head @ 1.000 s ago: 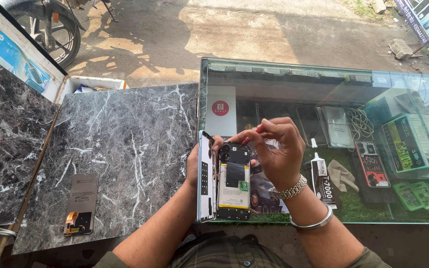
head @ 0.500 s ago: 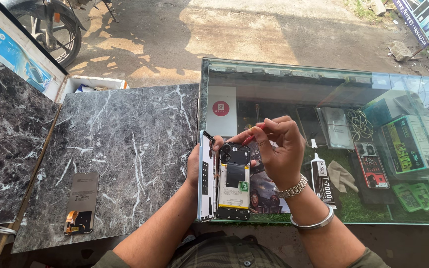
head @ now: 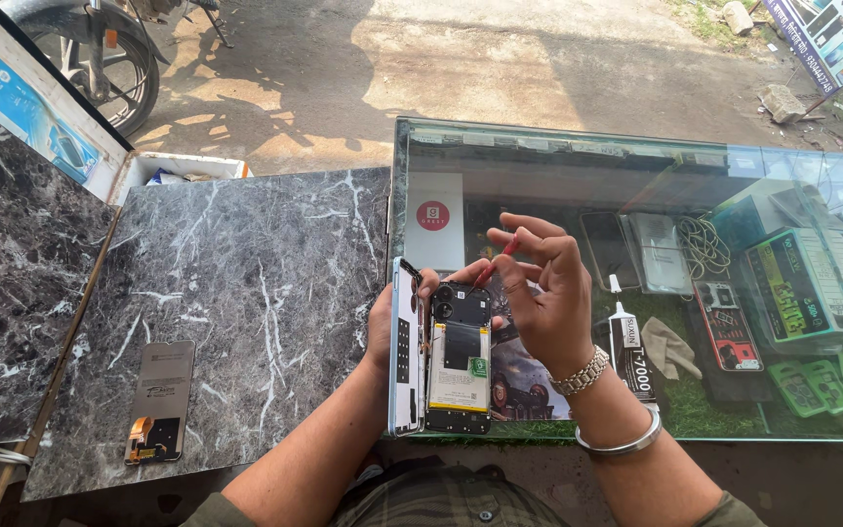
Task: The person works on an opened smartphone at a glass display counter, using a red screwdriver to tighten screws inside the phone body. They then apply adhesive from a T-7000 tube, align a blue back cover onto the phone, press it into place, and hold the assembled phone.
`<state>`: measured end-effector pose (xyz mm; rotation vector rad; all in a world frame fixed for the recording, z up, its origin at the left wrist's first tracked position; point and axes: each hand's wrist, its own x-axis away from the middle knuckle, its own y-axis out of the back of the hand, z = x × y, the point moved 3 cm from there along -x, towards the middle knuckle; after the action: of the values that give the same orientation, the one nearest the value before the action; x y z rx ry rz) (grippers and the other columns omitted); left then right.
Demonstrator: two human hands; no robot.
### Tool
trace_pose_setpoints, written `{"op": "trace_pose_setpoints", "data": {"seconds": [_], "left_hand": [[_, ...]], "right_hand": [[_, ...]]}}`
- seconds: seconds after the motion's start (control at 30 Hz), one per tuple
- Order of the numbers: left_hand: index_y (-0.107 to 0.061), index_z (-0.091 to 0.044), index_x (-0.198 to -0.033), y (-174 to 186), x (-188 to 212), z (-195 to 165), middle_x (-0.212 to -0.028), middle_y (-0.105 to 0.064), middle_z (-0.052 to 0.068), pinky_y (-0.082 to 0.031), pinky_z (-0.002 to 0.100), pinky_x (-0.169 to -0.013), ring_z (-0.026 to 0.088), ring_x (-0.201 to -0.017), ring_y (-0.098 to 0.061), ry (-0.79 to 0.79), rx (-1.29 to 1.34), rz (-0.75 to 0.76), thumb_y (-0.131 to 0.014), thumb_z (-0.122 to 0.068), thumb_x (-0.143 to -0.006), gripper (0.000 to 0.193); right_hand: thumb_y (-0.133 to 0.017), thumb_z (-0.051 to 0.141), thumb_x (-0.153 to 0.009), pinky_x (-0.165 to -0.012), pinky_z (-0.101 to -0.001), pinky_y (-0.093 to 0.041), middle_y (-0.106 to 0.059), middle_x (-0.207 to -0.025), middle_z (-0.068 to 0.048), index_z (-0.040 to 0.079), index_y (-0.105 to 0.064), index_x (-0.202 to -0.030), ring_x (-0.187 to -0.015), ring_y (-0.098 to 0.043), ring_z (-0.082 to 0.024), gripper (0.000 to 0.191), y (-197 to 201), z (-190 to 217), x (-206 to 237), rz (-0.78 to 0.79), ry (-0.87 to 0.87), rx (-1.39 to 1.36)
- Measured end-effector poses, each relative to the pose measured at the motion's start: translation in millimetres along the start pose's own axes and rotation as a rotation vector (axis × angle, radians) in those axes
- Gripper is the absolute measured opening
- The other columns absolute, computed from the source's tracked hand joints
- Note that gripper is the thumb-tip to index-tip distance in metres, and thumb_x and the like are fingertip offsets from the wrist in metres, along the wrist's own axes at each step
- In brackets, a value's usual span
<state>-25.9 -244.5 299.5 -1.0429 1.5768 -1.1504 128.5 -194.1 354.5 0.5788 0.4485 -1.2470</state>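
Observation:
An opened smartphone (head: pixel 458 361) with its yellow-labelled battery showing lies on the glass counter (head: pixel 636 156). Its pale back cover (head: pixel 406 346) stands on edge along the phone's left side. My left hand (head: pixel 384 327) grips that cover and the phone's left edge from behind. My right hand (head: pixel 543 293) hovers over the phone's top right and pinches a thin red-handled tool (head: pixel 496 262), whose tip points down at the camera area. A watch and a metal bangle circle my right wrist.
A detached phone screen (head: pixel 160 400) lies on the dark marble slab (head: pixel 246 273) at the left. A black glue tube (head: pixel 628 342) rests right of my wrist. Under the glass are boxes, cables and phones (head: pixel 782 293). A motorbike wheel (head: pixel 109 68) stands beyond.
My right hand has lifted a little, with the red tool's tip still at the phone's top. The left hand and the phone have not moved.

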Motion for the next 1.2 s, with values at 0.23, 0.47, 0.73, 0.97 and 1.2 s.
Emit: {"op": "trace_pose_setpoints", "data": {"seconds": [0.23,0.47,0.73,0.97,1.2], "left_hand": [[-0.052,-0.009,-0.086,2,1,-2,-0.153,-0.046,0.033,-0.055,0.062,-0.097,0.048,-0.125,-0.057,0.009,-0.039,-0.002,-0.020,-0.043,-0.113,0.054],[-0.051,-0.009,-0.080,6,-1,-1,-0.148,-0.048,0.034,-0.059,0.062,-0.093,0.041,-0.125,-0.062,-0.004,-0.046,-0.088,-0.019,-0.042,-0.110,0.055],[-0.052,-0.008,-0.087,7,-1,-1,-0.150,-0.049,0.030,-0.057,0.062,-0.100,0.044,-0.129,-0.055,-0.017,0.005,0.015,-0.021,-0.039,-0.113,0.050],[-0.051,-0.008,-0.086,8,-2,-1,-0.149,-0.049,0.032,-0.060,0.052,-0.099,0.041,-0.133,-0.054,-0.011,0.012,0.051,-0.026,-0.039,-0.112,0.047],[-0.051,-0.008,-0.086,18,-1,-3,-0.152,-0.047,0.036,-0.061,0.047,-0.096,0.042,-0.131,-0.056,-0.021,-0.077,-0.007,-0.029,-0.035,-0.110,0.043]], "right_hand": [[-0.074,0.001,-0.096,-0.081,-0.0280,-0.067,-0.061,-0.107,-0.013,0.000,-0.052,-0.107,-0.102,-0.076,-0.021,0.025,2,0,-1,-0.046,0.039,0.162],[-0.073,0.001,-0.100,-0.083,-0.0310,-0.066,-0.065,-0.108,-0.013,0.003,-0.047,-0.120,-0.098,-0.076,-0.021,0.032,0,-2,3,-0.047,0.016,0.178],[-0.062,-0.007,-0.100,-0.085,-0.0346,-0.069,-0.057,-0.128,-0.017,0.017,-0.017,-0.157,-0.109,-0.073,-0.023,0.076,-5,-3,20,0.032,-0.095,-0.041],[-0.054,-0.008,-0.099,-0.083,-0.0358,-0.068,-0.050,-0.131,-0.019,0.019,-0.002,-0.163,-0.109,-0.069,-0.022,0.087,11,-11,44,-0.028,-0.288,-0.207],[-0.054,-0.009,-0.099,-0.084,-0.0357,-0.068,-0.050,-0.131,-0.019,0.016,-0.005,-0.163,-0.110,-0.069,-0.022,0.085,10,-14,49,-0.019,-0.273,-0.168]]}}
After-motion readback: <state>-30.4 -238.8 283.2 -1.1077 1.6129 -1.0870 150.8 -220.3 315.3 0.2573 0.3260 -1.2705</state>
